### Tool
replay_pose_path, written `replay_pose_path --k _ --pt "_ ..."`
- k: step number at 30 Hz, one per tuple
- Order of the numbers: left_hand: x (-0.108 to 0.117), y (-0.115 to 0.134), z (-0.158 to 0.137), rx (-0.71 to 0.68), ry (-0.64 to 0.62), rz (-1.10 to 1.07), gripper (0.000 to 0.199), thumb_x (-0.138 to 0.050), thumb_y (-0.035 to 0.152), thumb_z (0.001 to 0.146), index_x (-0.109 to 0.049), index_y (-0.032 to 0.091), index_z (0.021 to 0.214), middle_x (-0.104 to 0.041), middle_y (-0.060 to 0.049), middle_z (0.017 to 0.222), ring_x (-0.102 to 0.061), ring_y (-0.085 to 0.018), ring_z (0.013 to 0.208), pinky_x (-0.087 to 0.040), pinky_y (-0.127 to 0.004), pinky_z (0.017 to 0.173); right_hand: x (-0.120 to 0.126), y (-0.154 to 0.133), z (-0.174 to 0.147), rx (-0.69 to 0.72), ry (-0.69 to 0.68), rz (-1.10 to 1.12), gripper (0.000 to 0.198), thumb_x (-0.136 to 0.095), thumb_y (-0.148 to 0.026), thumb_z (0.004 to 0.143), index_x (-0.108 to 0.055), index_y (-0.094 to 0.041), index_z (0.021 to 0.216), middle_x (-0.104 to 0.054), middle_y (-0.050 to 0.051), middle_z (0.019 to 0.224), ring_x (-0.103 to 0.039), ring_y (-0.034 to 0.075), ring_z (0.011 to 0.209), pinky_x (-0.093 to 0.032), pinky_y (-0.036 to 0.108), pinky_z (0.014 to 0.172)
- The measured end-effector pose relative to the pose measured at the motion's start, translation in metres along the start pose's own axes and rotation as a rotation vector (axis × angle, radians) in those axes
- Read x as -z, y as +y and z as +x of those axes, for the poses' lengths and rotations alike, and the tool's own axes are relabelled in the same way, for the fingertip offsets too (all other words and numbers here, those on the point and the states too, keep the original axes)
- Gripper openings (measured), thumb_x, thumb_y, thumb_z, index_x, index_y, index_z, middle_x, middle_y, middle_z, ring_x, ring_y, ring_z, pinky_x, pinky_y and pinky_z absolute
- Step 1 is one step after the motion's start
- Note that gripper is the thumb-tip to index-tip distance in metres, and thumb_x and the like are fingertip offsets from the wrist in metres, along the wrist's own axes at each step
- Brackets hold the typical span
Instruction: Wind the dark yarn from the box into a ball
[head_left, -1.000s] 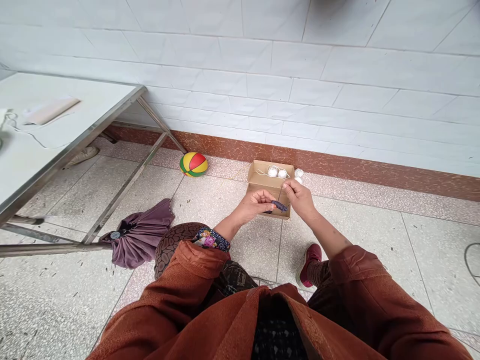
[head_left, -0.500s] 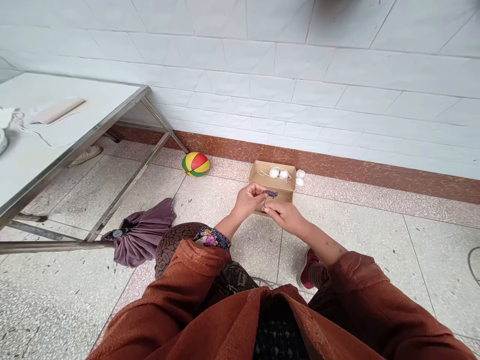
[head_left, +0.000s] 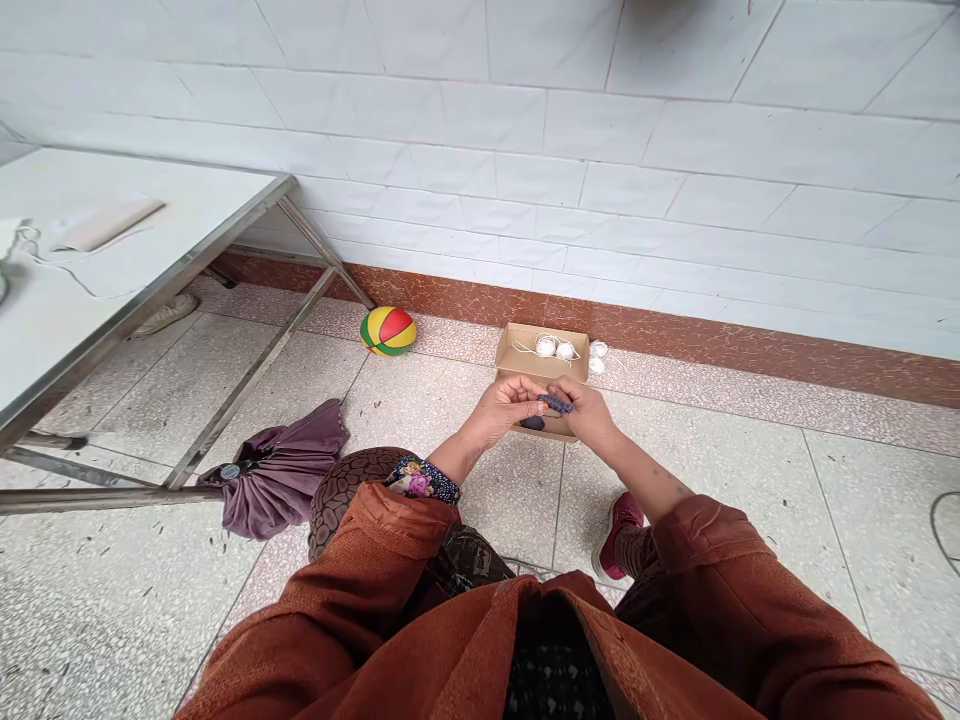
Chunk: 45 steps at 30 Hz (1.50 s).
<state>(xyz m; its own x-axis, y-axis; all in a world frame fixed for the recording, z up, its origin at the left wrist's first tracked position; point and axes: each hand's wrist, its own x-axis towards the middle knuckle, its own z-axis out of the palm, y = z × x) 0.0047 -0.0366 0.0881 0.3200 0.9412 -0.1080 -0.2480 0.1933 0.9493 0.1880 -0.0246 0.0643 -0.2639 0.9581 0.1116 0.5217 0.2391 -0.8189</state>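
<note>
A small wound bundle of dark blue yarn (head_left: 556,404) is pinched between the thumb and fingers of my left hand (head_left: 501,412). My right hand (head_left: 591,412) is closed at the bundle's far right end, fingers curled behind it. The strand in its fingers is largely hidden. Under both hands lies an open cardboard box (head_left: 506,350). Inside its near half a dark round ball (head_left: 532,423), likely of the same yarn, shows below my left thumb. Two white yarn balls (head_left: 555,347) with loose ends sit in the far half.
More white balls (head_left: 597,357) lie beside the box by the wall. A colourful ball (head_left: 388,331) rests near the leg of a white-topped table (head_left: 112,240). A folded purple umbrella (head_left: 285,470) lies on the floor at left. Under the table a shoe (head_left: 166,314) is visible.
My right hand has swung up from below the bundle to its far side. The bundle has moved slightly right and down, and the dark ball in the box has come into view.
</note>
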Motion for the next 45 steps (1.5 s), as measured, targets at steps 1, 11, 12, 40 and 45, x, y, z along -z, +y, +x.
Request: replay_pose_path --k 1,11,12,40,45 --pt "0.001 0.000 0.001 -0.027 0.041 -0.011 0.033 -0.087 0.031 0.064 -0.065 0.015 0.083 -0.070 0.000 0.078 -0.063 -0.011 0.069 -0.049 -0.025 0.070 -0.005 0.000 -0.003 -0.005 -0.044 -0.024 0.024 -0.048 -0.035 0.097 -0.067 -0.022 0.090 -0.069 0.001 0.078 -0.062 0.018 0.072 -0.045 0.029 0.066" --pt "0.012 -0.013 0.010 -0.084 0.221 0.146 0.027 -0.083 0.030 0.067 -0.066 0.014 0.082 -0.071 -0.001 0.075 -0.063 -0.011 0.066 -0.047 -0.025 0.067 -0.005 -0.024 -0.018 0.280 -0.202 -0.137 0.031 -0.040 -0.037 0.102 -0.068 -0.024 0.098 -0.073 0.005 0.093 -0.068 0.021 0.087 -0.050 0.032 0.079" --pt "0.011 -0.013 0.010 -0.085 0.212 0.169 0.026 -0.082 0.029 0.067 -0.066 0.015 0.081 -0.071 -0.001 0.075 -0.062 -0.011 0.065 -0.047 -0.024 0.065 0.000 -0.025 -0.016 0.286 -0.166 -0.116 0.030 -0.041 -0.037 0.102 -0.068 -0.024 0.100 -0.073 0.006 0.096 -0.068 0.021 0.088 -0.050 0.032 0.080" --pt "0.007 -0.014 0.010 -0.048 0.164 0.054 0.029 -0.085 0.030 0.064 -0.065 0.015 0.078 -0.067 0.001 0.072 -0.058 -0.009 0.064 -0.044 -0.023 0.065 0.007 -0.027 -0.012 0.282 -0.065 -0.091 0.029 -0.043 -0.038 0.101 -0.069 -0.023 0.102 -0.075 0.008 0.101 -0.068 0.024 0.093 -0.051 0.037 0.084" --pt "0.002 -0.011 0.003 0.021 -0.079 -0.004 0.032 -0.086 0.034 0.066 -0.067 0.015 0.083 -0.070 -0.002 0.081 -0.063 -0.011 0.072 -0.046 -0.025 0.069 0.018 -0.021 -0.003 0.095 0.037 0.050 0.031 -0.051 -0.047 0.096 -0.068 -0.023 0.087 -0.070 0.005 0.083 -0.063 0.021 0.076 -0.049 0.035 0.072"
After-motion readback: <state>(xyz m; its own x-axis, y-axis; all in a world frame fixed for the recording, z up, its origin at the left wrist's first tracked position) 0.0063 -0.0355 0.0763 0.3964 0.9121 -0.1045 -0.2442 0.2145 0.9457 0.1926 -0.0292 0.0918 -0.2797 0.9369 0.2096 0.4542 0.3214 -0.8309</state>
